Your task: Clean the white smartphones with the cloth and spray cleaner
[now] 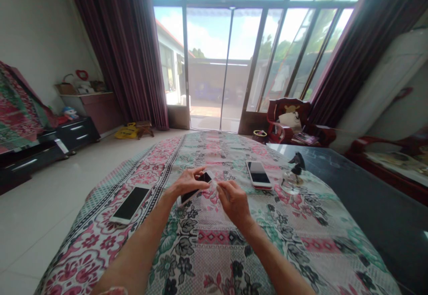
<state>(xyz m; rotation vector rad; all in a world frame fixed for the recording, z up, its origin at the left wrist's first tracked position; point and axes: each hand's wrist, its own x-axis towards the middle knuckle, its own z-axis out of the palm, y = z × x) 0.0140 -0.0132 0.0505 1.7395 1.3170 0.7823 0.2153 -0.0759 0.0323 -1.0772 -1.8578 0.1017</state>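
Head view: left hand [187, 182] lies across a slim white-framed phone with a dark glass screen [187, 196], near the middle of the table [214, 219], which is covered by a floral cloth in pink, green, grey and black. Thumb and fingers of this hand are parted, with part of the screen showing between them; cannot tell whether they grip the phone or only rest on it. Right hand [234, 199] is just beside, its fingers drawn together in a pinch on a small whitish translucent piece [213, 183], close to the left thumb; piece too blurred to identify. Left of the hands, a white rectangular phone with a black screen [130, 204] lies face up, set at a slant, apart from the left forearm. Right of the hands and farther off, a second white phone with a dark screen [258, 174] lies face up, a reddish edge visible beneath its near end. Beyond it to the right, near the table's edge, stands a small black figure on a clear base [297, 166].
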